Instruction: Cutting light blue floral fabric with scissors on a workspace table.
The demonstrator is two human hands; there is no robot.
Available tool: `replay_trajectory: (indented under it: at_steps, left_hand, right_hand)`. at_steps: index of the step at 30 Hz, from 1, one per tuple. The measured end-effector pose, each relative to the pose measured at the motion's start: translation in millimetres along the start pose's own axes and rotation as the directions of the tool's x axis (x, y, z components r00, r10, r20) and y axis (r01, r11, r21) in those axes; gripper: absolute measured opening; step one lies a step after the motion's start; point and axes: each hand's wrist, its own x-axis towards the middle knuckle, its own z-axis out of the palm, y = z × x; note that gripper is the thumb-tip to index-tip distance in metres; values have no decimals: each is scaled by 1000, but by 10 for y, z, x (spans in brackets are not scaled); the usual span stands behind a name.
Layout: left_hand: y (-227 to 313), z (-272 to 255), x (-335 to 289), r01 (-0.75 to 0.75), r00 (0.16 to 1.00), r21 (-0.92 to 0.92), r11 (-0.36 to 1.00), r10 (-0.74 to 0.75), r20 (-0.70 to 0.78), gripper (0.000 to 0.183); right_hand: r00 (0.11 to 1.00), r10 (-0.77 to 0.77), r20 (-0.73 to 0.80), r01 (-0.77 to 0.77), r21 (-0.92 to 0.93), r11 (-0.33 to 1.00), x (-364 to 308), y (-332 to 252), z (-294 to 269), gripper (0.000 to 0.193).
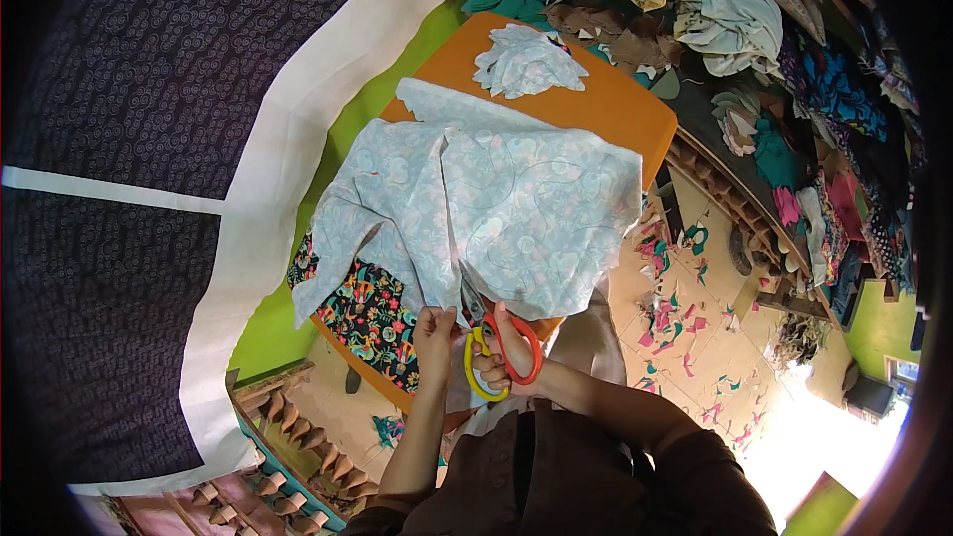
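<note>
On the orange table (615, 104), the right hand (501, 357) grips red-and-yellow scissors (499, 352) biting into the near edge of pale printed fabric (496, 208), which the left hand (435, 333) pinches just beside the blades.

- Left hand (435, 330) and right hand (504, 357) both bare; no rings or gloves visible
- Forearms bare below the hands; dark brown sleeves bunched near the elbows
- Dark brown garment over the torso
</note>
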Motion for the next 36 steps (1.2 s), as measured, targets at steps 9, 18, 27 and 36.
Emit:
replay_trajectory:
  at_steps: [9,18,27,36]
  left_hand:
    - [38,13,-14,12,1000,19,1000,-12,-8,15]
    - [21,-54,-1,13,1000,47,999,-12,-17,16]
    - [366,305,-19,-570,642,820,-52,594,484,58]
    - [337,252,422,-626,618,759,-180,480,623,49]
  right_hand:
    - [1000,29,9,-29,45,999,9,-54,-21,69]
    - [1000,13,27,-11,-53,999,-109,-75,-10,72]
    - [1000,-22,-19,19,-154,988,-125,-34,-56,75]
    - [996,-85,0,84,-195,977,-211,-5,-63,74]
